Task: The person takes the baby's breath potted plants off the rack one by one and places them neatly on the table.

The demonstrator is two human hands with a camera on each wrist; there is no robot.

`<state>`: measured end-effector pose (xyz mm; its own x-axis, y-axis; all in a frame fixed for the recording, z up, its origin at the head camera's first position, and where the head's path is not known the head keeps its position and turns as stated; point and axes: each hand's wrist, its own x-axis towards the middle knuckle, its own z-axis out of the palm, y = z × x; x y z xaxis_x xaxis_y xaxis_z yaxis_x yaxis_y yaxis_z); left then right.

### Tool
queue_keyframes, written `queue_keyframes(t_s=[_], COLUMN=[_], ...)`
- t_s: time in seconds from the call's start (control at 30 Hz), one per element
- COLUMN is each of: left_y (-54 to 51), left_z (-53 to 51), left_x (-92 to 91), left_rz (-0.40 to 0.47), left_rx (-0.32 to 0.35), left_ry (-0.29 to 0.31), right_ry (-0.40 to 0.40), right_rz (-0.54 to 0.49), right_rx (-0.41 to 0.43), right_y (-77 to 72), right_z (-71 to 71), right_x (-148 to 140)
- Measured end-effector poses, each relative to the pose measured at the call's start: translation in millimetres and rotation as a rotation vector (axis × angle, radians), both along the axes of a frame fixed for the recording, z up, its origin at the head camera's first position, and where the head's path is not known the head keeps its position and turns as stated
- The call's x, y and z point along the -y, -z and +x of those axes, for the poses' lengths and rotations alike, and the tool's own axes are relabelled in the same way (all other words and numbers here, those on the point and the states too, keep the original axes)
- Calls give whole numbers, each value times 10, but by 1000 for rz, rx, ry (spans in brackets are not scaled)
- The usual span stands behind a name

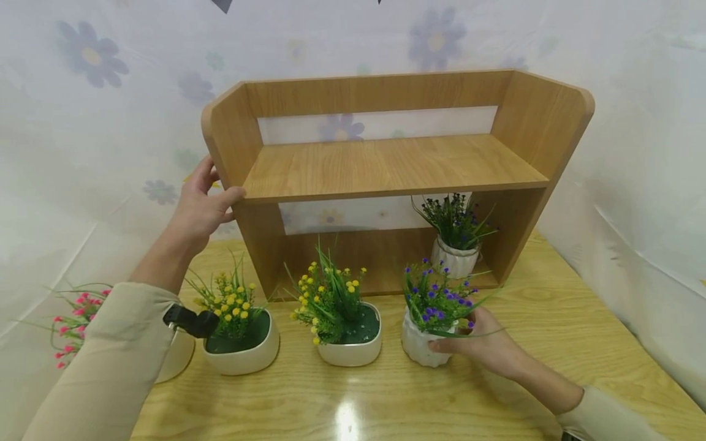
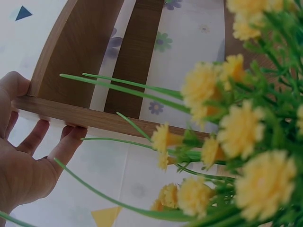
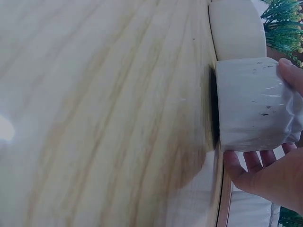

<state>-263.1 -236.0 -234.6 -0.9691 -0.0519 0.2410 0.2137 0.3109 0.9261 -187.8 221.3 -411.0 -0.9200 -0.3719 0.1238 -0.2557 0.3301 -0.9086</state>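
Observation:
My right hand (image 1: 488,346) grips a white fluted pot (image 1: 420,343) of purple flowers, thumb on one side and fingers on the other. In the right wrist view a dark strip lies along the base of this pot (image 3: 255,106); whether it touches the table I cannot tell. My left hand (image 1: 200,205) holds the left side panel of a two-tier wooden shelf (image 1: 386,168), its thumb at the front edge. Up close, the left hand's fingers (image 2: 66,146) lie against the panel's outer face. A second white pot (image 1: 455,260) with dark purple flowers stands at the right of the lower tier.
Two white oval planters with yellow flowers, one at the middle (image 1: 350,354) and one farther left (image 1: 242,360), stand before the shelf on the wooden table (image 1: 287,404). A pink-flowered plant (image 1: 77,318) is partly behind my left sleeve. Flower-patterned cloth (image 1: 353,37) hangs behind.

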Motion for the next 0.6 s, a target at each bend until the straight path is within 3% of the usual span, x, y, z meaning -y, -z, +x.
queue_keyframes(t_s=[0.33, 0.6], left_y=[5, 1], left_z=[-7, 25], left_x=[-7, -8], left_rz=[0, -11], left_rx=[-5, -8], left_ry=[2, -7], right_ry=[4, -37], right_rz=[4, -16], right_rx=[-40, -57], right_y=[30, 45], right_z=[-36, -72], right_x=[-31, -25])
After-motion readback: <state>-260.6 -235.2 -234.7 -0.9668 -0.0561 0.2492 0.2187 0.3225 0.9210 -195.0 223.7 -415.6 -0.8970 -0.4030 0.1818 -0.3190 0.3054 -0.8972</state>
